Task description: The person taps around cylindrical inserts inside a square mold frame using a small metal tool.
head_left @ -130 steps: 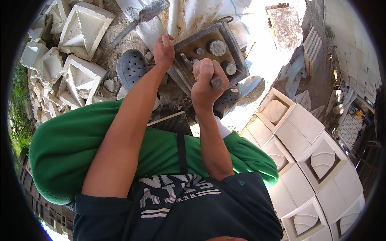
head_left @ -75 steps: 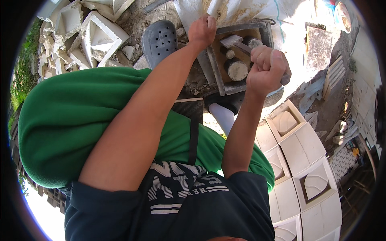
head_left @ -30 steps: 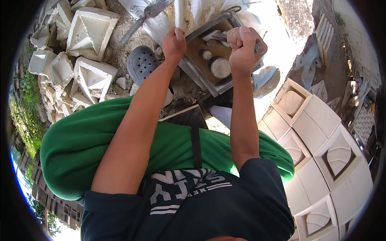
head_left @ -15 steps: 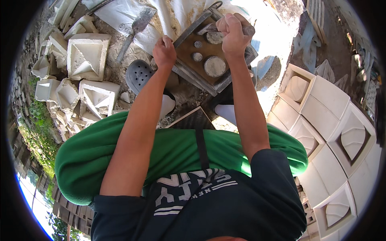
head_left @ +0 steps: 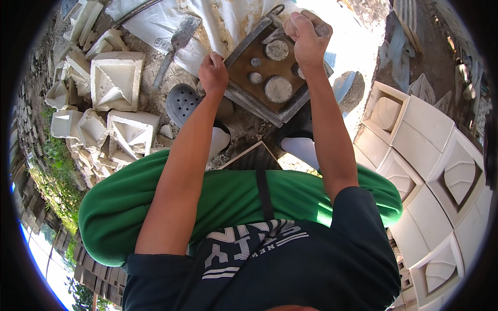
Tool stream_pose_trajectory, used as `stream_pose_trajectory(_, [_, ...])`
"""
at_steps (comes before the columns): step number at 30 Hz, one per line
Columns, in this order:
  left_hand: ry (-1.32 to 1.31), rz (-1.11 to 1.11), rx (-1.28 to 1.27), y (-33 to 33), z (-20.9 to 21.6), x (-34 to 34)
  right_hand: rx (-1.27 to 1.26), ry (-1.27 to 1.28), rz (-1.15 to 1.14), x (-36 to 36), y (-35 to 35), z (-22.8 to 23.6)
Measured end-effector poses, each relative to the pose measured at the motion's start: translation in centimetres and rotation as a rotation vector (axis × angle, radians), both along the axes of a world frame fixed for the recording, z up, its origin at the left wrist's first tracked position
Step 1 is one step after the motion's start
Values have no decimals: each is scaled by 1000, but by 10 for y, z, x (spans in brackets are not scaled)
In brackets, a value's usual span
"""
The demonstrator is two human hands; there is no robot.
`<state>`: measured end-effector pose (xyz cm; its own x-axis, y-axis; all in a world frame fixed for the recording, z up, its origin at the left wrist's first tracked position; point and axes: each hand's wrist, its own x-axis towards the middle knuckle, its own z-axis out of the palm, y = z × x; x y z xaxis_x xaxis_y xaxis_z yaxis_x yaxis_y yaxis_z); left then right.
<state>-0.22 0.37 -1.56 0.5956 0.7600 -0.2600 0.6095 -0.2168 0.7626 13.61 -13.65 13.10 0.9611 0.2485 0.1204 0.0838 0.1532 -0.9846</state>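
In front of my feet lies a square mould [head_left: 249,108], with dark raised edges around a brown plate set with several round grey discs [head_left: 278,89]. Over its right side is my right hand [head_left: 310,44], fist closed around a thick round-ended handle [head_left: 323,30]. A grey metal piece [head_left: 273,36] shows beside that fist; whether it joins the handle is unclear. My left hand [head_left: 213,75] is closed against the mould's left corner, its fingertips hidden. Farther left, a trowel [head_left: 182,35] rests across a white sheet and the dirt.
Broken white cast blocks [head_left: 118,80] are piled at left. Pale moulded blocks [head_left: 423,137] stand stacked at right. White sheeting [head_left: 145,26] spreads at the far side. My left foot wears a grey clog [head_left: 182,102]. A dark framed panel [head_left: 249,158] lies between my feet.
My right fist has shifted slightly right and farther away, showing more of the discs. My left hand stays by the mould's corner. The whole view has shifted a little.
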Motion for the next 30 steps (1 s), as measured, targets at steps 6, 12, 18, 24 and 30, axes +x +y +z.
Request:
stream_pose_trajectory(6, [-28,-3,20,4,1,0,265,24,-32,-5,-7,12])
stream_pose_trajectory(12, [-12,-11,19,6,3,-1,5,6,-33,-9,-2,19])
stream_pose_trajectory(18, [-20,-48,66,3,2,5,-186,56,11,-3,-3,-9])
stream_pose_trajectory(24, [-4,-49,43,3,1,0,-95,6,240,17,-15,24])
stream_pose_trajectory(30, [-15,-52,63,4,4,4,135,-101,105,27,-24,27])
